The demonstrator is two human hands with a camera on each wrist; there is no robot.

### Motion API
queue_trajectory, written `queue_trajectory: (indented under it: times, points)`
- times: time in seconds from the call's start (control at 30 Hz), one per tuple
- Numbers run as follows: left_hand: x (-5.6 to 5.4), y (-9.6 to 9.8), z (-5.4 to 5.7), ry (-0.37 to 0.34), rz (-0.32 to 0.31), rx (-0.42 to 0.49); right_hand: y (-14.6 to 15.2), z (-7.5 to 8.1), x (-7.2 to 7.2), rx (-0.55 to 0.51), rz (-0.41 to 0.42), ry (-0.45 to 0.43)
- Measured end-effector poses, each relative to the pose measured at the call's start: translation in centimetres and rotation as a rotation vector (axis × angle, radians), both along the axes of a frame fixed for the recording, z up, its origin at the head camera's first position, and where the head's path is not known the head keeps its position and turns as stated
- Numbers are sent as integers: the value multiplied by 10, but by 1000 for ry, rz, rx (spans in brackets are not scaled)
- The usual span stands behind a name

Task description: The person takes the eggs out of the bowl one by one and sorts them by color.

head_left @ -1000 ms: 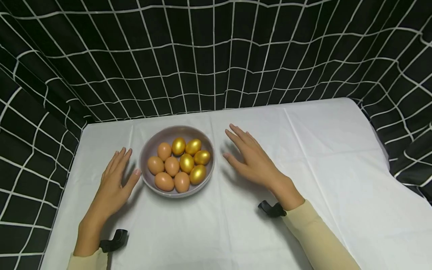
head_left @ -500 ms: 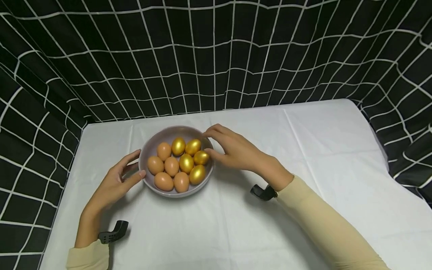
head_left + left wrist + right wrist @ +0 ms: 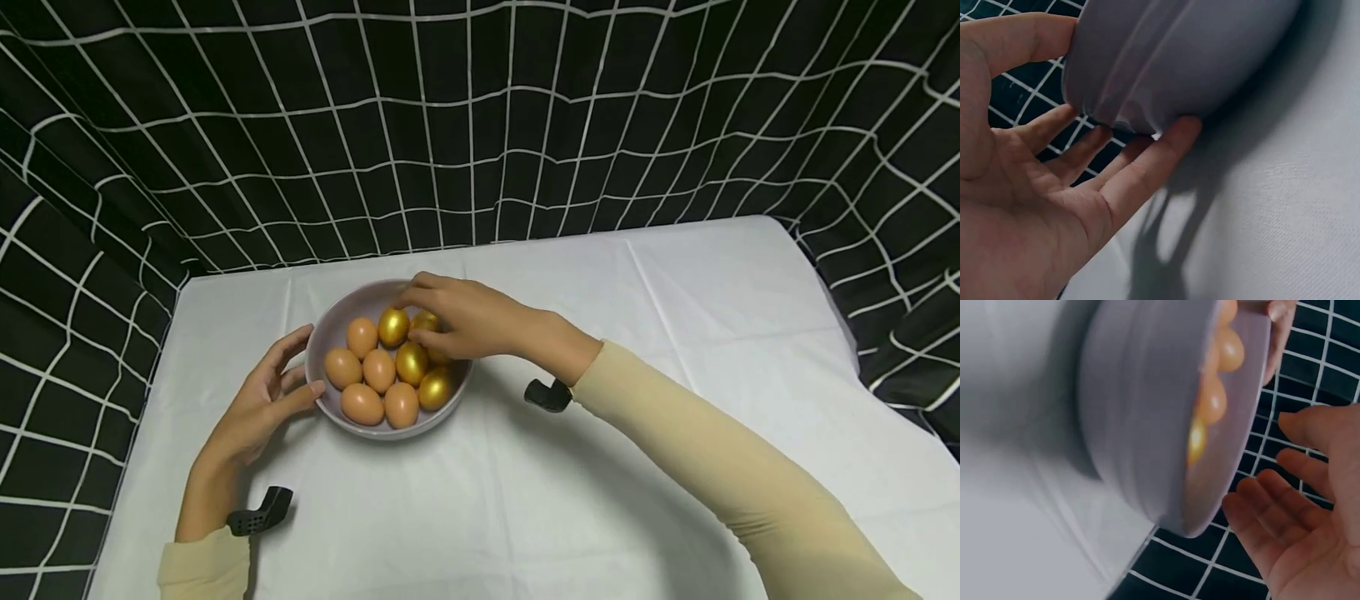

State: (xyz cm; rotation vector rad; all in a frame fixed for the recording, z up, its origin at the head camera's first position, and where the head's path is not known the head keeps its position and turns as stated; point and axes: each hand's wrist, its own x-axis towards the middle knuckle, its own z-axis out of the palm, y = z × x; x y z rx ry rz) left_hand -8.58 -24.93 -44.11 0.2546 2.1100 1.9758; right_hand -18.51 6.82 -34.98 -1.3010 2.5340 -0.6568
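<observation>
A mauve bowl [image 3: 390,432] stands on the white cloth and holds several brown eggs [image 3: 378,371] on its left and several golden eggs [image 3: 412,363] on its right. My left hand [image 3: 258,408] holds the bowl's left side. In the left wrist view its thumb meets the rim and its curved fingers lie against the bowl's [image 3: 1210,56] outer wall. Over the golden eggs reaches my right hand [image 3: 472,312], thumb and forefinger spread apart, partly covering some of them. The right wrist view has that hand [image 3: 1310,531] above the bowl's rim with nothing in its fingers.
A white cloth [image 3: 637,275] covers the table around the bowl. Black curtains [image 3: 480,125] with a white grid hang behind and at both sides. A black wrist device [image 3: 258,512] sits on the left wrist, another [image 3: 547,396] on the right.
My right hand has moved left, from beside the bowl to over the golden eggs. My left hand has come in against the bowl's left side. The eggs look unmoved.
</observation>
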Motion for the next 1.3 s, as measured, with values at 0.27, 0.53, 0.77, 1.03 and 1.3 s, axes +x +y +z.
queue_trajectory:
  times: [0.27,0.53,0.77,1.03,1.3]
  points:
    - [-2,0,-3,-26,-3,51,-27,15,-24,107,77,28]
    - [11,-6,0,-45,7,14,-65,0,-27,219,145,-1]
    - [4,-4,-3,-34,-15,-18,-72,-10,-34,294,151,6]
    - [2,-3,-3,-32,-17,-40,-79,-12,-38,412,155,31]
    - [1,-2,-2,-46,-14,-42,-84,-8,-37,560,198,124]
